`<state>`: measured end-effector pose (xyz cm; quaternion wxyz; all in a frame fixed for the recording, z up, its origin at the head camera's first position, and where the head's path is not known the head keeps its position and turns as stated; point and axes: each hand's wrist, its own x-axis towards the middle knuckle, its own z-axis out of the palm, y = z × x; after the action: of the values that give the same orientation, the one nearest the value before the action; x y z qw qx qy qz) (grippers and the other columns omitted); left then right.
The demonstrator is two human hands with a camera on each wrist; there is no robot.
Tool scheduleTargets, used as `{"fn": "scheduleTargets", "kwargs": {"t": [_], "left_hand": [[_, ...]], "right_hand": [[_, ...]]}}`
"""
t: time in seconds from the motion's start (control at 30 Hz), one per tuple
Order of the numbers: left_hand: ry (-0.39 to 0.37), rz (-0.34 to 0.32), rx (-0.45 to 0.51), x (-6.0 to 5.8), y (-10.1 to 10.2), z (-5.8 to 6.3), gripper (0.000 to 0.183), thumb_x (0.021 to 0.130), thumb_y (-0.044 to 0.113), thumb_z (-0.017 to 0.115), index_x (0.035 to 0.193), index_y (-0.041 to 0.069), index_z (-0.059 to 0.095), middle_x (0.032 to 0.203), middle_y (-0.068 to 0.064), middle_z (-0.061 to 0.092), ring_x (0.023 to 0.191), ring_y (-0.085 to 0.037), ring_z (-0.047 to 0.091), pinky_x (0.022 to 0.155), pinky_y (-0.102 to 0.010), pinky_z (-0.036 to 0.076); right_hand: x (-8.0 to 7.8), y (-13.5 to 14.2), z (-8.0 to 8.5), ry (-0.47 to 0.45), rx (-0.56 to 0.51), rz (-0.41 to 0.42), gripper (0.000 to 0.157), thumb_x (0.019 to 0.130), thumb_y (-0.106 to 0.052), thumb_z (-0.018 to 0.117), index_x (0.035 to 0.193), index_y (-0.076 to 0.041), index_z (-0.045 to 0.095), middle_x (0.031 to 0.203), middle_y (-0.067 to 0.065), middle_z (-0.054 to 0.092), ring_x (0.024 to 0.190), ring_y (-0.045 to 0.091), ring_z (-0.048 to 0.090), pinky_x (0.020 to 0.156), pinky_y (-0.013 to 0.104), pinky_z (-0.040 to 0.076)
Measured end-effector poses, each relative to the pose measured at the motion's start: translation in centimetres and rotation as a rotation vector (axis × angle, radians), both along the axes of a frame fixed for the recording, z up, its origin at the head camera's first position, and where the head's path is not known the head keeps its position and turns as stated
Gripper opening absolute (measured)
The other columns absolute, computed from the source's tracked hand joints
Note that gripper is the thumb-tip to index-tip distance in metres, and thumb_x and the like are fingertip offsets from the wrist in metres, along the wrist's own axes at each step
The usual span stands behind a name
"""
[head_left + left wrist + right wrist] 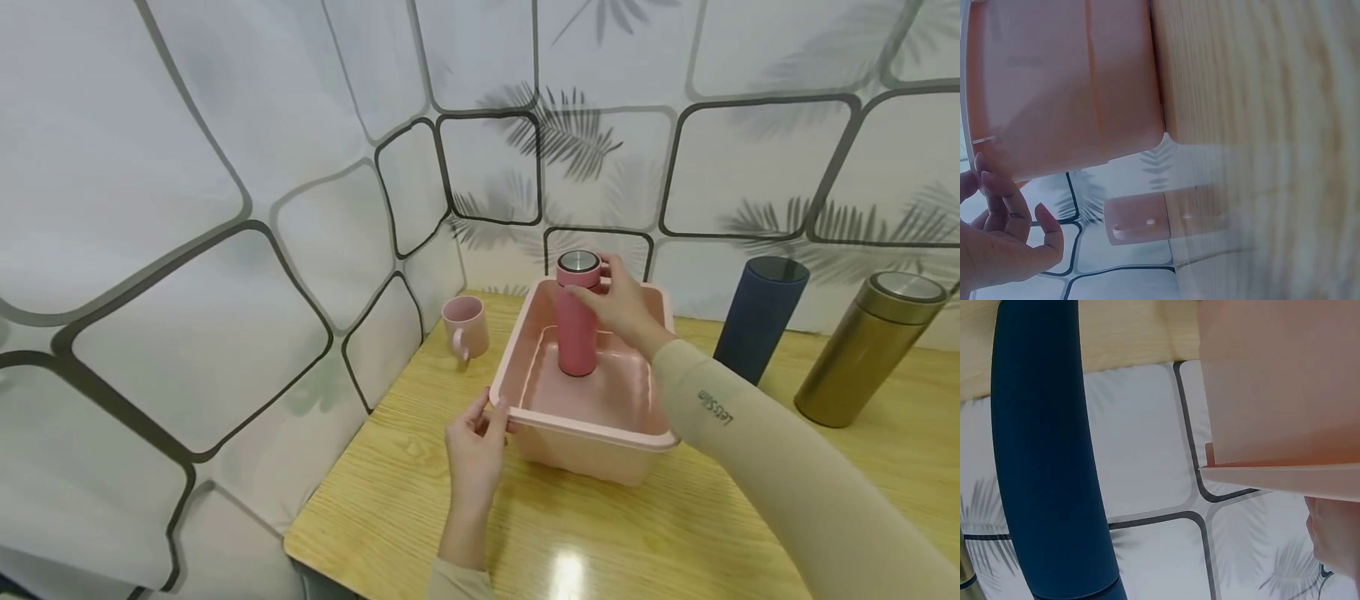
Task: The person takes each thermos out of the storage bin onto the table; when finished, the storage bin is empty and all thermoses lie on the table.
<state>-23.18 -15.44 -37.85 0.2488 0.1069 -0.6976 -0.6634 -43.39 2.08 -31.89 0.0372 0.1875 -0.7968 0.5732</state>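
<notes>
A pink plastic basin (585, 454) stands on the wooden table. Inside it a pink thermos (577, 337) with a steel-topped lid is upright, its base over the basin's floor. My right hand (626, 304) grips the thermos around its upper part, just below the lid, reaching in over the basin's right side. With thumb and fingertips, my left hand (476, 450) pinches the rim at the basin's near left corner. The left wrist view shows that hand (1007, 240) at the rim beside the basin's outer wall (1054, 81). In the right wrist view the rim hides most of the right hand (1336, 531).
A pink mug (466, 327) stands left of the basin, close to the wall. To the right are a dark blue bottle (761, 321) and a gold thermos (862, 358). Patterned wall covering (600, 167) closes off the table's back and left; the table edge (330, 500) runs at lower left.
</notes>
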Motion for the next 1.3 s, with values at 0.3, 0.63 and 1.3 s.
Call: {"fn": "scheduleTargets", "kwargs": {"t": [0.3,0.63,1.3], "left_hand": [[-0.03,-0.027,0.001,-0.9,-0.1,0.0,0.044,0.096,0.013,0.066,0.13,-0.012,0.055,0.069,-0.009,0.067,0.061,-0.018,0.055,0.05,-0.018,0.038],[-0.023,-0.026,-0.011,-2.2,-2.3,-0.1,0.042,0.096,0.013,0.066,0.128,-0.012,0.058,0.07,-0.01,0.068,0.06,-0.018,0.057,0.053,-0.018,0.041],[-0.035,0.029,-0.063,-1.7,-8.4,1.3,0.042,0.098,0.011,0.063,0.131,-0.012,0.054,0.068,-0.002,0.068,0.058,-0.01,0.052,0.055,-0.017,0.042]], "right_hand": [[0.5,2.0,1.2,0.064,0.03,-0.094,0.068,0.093,-0.02,0.071,0.148,-0.004,0.033,0.137,0.025,0.047,0.116,0.037,0.054,0.097,0.047,0.045],[3.7,4.5,5.8,0.115,-0.012,-0.108,0.071,0.092,-0.029,0.072,0.149,-0.009,0.032,0.136,0.016,0.047,0.115,0.032,0.053,0.091,0.045,0.05],[11.8,17.8,8.4,0.063,0.113,-0.218,0.071,0.096,-0.033,0.064,0.154,-0.021,0.025,0.139,0.015,0.043,0.117,0.025,0.055,0.075,0.021,0.054]]}}
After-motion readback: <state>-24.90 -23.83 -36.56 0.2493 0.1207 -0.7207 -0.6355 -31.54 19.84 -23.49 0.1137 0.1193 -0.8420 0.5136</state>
